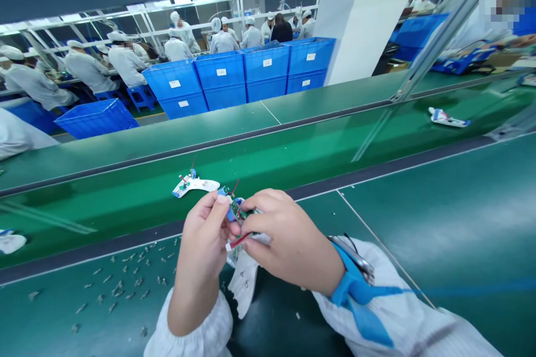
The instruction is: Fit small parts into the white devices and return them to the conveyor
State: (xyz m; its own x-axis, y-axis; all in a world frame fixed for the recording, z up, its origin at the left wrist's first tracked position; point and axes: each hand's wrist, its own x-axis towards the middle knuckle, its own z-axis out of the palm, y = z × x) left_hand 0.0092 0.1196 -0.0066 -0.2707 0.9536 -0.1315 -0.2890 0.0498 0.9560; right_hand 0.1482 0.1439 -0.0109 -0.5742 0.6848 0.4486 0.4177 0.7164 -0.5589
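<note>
Between my two hands is a white plastic housing half (243, 284) with a green circuit board (237, 211), a blue part and red wires on it. My left hand (206, 240) pinches the blue end of this assembly between thumb and fingers. From the other side my right hand (285, 231) closes on it, fingers bent over the board and a red wire with a white plug (229, 246) below them. The right fingertips partly hide the board. Just beyond, on the green belt, lies a similar white assembly (195, 183) with a board and wires.
Many small metal pieces (121, 284) lie scattered on the green bench at left. A belt (318, 162) runs across, carrying another white assembly (449, 118) at right and one (12, 241) at left. Blue crates (221, 75) and people in white stand beyond. A metal post (439, 33) rises at right.
</note>
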